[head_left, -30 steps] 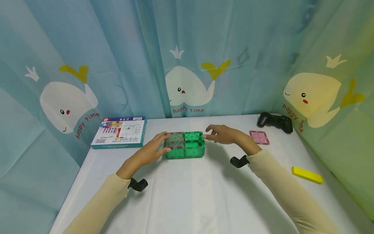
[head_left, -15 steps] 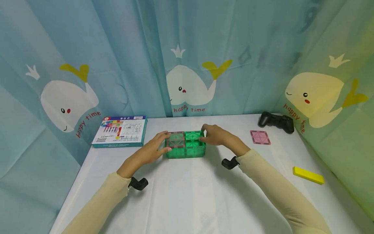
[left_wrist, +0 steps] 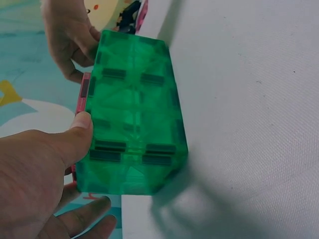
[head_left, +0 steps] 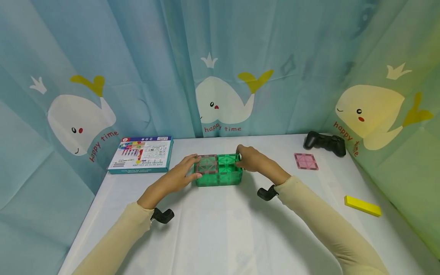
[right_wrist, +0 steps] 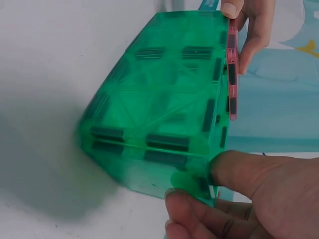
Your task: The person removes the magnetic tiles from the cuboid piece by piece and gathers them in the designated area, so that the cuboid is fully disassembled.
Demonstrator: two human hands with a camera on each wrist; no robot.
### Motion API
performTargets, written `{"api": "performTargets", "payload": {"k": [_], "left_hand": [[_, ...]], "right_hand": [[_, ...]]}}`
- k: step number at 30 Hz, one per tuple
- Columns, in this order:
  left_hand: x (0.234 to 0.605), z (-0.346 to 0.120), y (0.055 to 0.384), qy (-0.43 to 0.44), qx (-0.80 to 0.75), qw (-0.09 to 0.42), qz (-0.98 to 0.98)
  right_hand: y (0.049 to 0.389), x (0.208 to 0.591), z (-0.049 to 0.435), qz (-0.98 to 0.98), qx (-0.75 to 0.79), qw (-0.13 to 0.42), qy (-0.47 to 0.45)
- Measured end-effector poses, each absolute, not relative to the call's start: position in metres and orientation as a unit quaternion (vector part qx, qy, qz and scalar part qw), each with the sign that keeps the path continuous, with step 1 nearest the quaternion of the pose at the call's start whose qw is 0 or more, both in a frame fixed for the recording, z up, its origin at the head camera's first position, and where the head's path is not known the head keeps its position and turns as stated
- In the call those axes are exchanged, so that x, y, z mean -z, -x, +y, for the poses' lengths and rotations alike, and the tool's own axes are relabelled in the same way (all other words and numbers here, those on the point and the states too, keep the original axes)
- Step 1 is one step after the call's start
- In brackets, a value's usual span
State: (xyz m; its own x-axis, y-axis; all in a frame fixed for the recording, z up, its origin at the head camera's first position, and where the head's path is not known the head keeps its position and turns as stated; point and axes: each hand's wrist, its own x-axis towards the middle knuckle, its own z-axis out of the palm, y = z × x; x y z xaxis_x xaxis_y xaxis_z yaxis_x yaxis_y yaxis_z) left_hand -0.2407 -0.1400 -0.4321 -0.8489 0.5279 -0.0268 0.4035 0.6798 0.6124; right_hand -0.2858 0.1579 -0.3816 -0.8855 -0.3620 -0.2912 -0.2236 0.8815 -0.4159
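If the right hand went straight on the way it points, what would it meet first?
The green box: the right hand touches its end wall. Farther along that line may come the pink tile on its top, though the fingers' height is hard to judge.

Pretty random mix back there: a black game controller (head_left: pixel 324 144) sat at the table's (head_left: pixel 206 229) back right, a yellow block (head_left: pixel 362 206) lay nearer, a flat toy box (head_left: pixel 158 154) lay back left, and a "happy time" whale curtain (head_left: pixel 137 46) hung behind.
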Motion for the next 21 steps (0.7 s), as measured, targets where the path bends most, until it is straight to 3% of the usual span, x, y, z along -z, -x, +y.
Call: {"api": "performTargets", "payload": {"k": [21], "left_hand": [[0.432,-0.141,0.241,-0.259,-0.306,0.099,0.911]], "right_hand": [[0.288,0.394,0.199,0.948,0.210,0.176,0.160]]}}
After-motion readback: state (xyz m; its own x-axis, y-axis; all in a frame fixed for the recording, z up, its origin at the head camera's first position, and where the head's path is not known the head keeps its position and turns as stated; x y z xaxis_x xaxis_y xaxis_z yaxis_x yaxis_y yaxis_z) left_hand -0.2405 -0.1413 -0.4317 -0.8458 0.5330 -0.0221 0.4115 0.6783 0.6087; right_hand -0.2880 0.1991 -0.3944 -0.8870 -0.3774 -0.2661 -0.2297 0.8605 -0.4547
